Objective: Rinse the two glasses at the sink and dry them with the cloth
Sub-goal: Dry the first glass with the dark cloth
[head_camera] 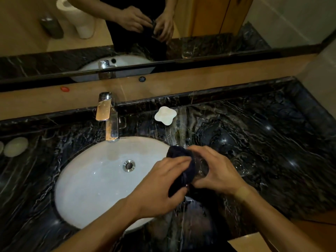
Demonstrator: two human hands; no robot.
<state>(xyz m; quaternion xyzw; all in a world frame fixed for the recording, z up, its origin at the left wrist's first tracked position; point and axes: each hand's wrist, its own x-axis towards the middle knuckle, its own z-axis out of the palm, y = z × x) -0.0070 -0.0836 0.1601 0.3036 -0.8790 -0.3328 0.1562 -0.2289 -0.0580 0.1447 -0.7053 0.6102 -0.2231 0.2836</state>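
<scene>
Together, left hand (pixel 160 180) grips one dark cloth (pixel 179 160); right hand (pixel 216 168) grasps one glass (pixel 201 167); second glass (pixel 242 165) stands beside.

Two glasses: one (pixel 201 167) held between my hands, one (pixel 242 165) just right of them. One dark cloth (pixel 180 160). One sink (pixel 87 179), one faucet (pixel 109 117), one white soap dish (pixel 165 115) beyond.
</scene>
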